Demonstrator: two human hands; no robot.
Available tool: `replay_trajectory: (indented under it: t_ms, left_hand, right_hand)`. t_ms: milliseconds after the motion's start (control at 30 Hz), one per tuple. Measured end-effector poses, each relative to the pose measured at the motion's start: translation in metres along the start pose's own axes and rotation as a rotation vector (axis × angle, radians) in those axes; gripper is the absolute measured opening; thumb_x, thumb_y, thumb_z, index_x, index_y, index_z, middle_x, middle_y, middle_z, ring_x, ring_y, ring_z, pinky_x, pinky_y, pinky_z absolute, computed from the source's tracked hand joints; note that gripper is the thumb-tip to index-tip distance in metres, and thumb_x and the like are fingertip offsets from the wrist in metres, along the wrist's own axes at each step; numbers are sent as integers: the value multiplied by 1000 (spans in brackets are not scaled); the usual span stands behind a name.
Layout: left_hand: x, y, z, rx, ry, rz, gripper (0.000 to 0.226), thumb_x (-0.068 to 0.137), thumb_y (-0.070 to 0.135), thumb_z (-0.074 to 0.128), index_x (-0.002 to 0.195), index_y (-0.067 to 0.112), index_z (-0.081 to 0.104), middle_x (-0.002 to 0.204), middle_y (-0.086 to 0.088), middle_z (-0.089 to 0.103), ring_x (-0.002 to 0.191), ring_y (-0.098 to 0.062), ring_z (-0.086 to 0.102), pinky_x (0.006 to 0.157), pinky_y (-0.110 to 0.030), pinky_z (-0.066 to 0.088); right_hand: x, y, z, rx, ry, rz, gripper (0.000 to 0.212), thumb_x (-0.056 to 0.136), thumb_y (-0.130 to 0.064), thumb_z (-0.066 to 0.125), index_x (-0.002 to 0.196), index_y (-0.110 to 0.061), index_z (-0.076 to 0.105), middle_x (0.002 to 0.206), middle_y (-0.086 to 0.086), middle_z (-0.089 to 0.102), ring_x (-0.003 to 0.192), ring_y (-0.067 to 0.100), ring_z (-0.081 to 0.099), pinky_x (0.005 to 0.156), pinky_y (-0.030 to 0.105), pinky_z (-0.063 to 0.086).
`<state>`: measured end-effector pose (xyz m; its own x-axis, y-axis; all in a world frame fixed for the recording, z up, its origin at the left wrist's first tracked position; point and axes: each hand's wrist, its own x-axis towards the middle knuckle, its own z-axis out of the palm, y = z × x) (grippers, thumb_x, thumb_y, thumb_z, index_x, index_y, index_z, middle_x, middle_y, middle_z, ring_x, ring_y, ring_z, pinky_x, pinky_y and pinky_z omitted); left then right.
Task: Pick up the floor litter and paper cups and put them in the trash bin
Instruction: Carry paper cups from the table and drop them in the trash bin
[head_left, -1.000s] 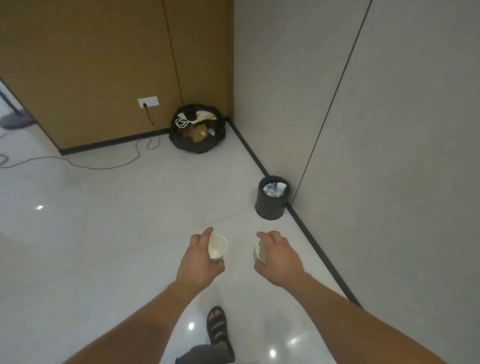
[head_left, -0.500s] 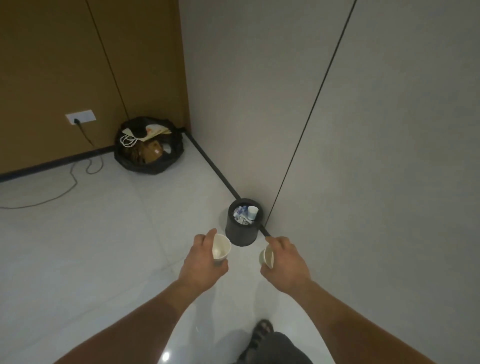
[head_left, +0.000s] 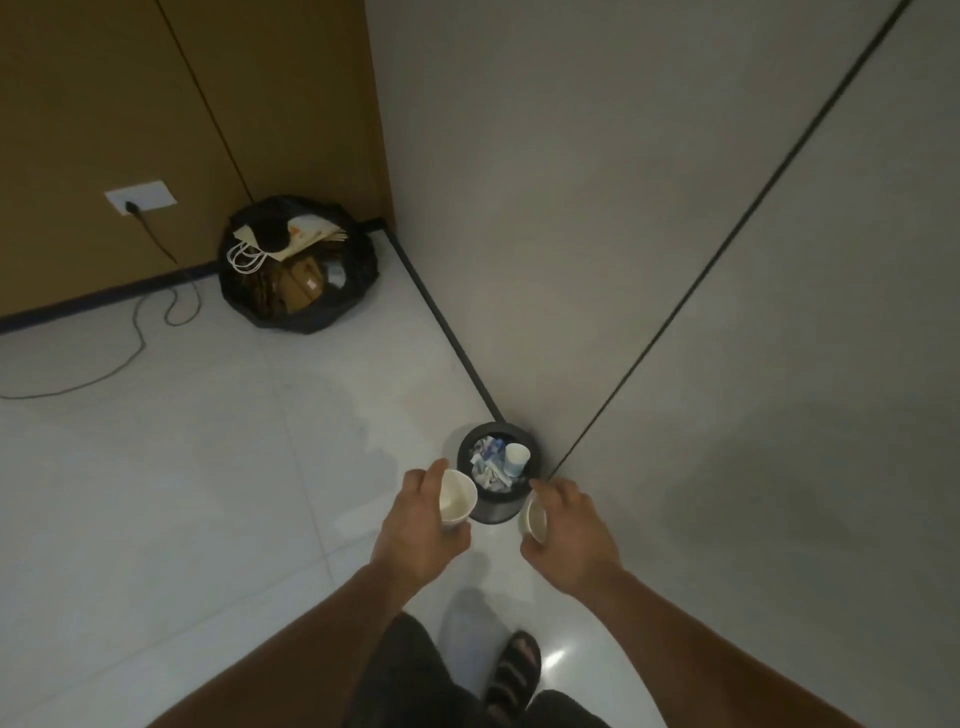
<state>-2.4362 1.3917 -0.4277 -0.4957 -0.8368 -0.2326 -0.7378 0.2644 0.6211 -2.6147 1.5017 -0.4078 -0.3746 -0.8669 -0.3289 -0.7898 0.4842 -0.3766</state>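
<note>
Bin (head_left: 493, 512) by wall (head_left: 571, 260) holds crumpled litter (head_left: 485, 462) and binned cup (head_left: 517, 457): task part done. Left hand (head_left: 421, 530) grips left cup (head_left: 456, 499) just left of bin rim; right hand (head_left: 571, 535) grips right cup (head_left: 535, 519) just right of bin. Remaining, likely: drop both in.

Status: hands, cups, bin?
Left hand grips left cup. Right hand grips right cup. Trash bin directly ahead, partly filled. Nothing between hands and bin.

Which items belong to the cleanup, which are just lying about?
Job: white paper cup in left hand; second white paper cup in right hand; black round trash bin.
Lying about: open black rubbish bag; dark power cable; white wall socket.
</note>
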Motion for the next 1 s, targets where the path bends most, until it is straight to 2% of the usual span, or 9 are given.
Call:
replay_trajectory:
  t_ms: [133,267,367,467,633,733,800,900,1000]
  left_hand:
    - [59,-7,23,-23,-64,-29,89,70,42,77,137,41,18,134,9,36,105,-8,42,87,-24,45]
    - [131,-28,49,-11,-161,-34,92,71,43,77,140,41,16,138,10,32,117,-13,44,95,-32,47]
    - [189,-50,79,-11,-199,1,89,72,46,77,141,36,22,137,9,34,114,-10,43,86,-18,41]
    - [243,-75,120,4,-193,53,88,73,42,76,142,30,24,134,5,37,114,-13,46,79,-15,38]
    - [323,-105,208,63,-160,108,87,70,34,80,142,16,33,131,-7,44,113,-24,49,84,-26,42]
    - [349,-133,270,101,-144,126,84,66,41,76,136,13,39,129,-9,49,115,-27,49,94,-33,42]
    - [355,-158,304,151,-156,159,83,65,44,73,135,10,43,131,-10,49,123,-30,46,102,-44,43]
    - [353,-188,341,255,-194,176,88,65,41,81,138,9,43,141,-12,45,137,-34,33,111,-50,31]
    - [351,-205,363,375,-204,157,93,67,45,79,143,11,37,151,-12,34,144,-34,19,114,-54,19]
  right_hand:
    - [53,17,8,28,-70,34,77,82,-40,61,149,-27,27,145,-2,33,129,16,36,103,22,34]
    - [119,29,26,74,-89,120,75,83,-39,66,147,-29,29,145,-4,34,129,15,38,99,22,39]
    - [182,47,47,88,-73,156,72,83,-38,70,143,-27,33,143,-3,39,128,15,43,98,24,46]
    - [249,73,80,70,-48,175,69,84,-37,69,142,-22,35,139,-1,43,123,17,47,94,25,49]
    - [348,128,155,58,10,190,72,82,-31,72,143,-19,36,138,5,44,120,23,49,89,32,53]
    - [385,165,212,5,21,150,75,81,-32,75,143,-19,35,138,7,45,119,25,50,87,34,54]
    - [398,185,248,-18,0,130,78,79,-33,76,143,-19,34,138,8,45,120,26,50,86,33,53]
    - [402,207,290,-46,-54,103,79,79,-35,76,144,-21,33,141,8,43,124,28,47,90,36,52]
    - [404,219,315,-92,-64,55,81,80,-41,73,146,-20,33,146,9,40,131,29,42,96,40,49]
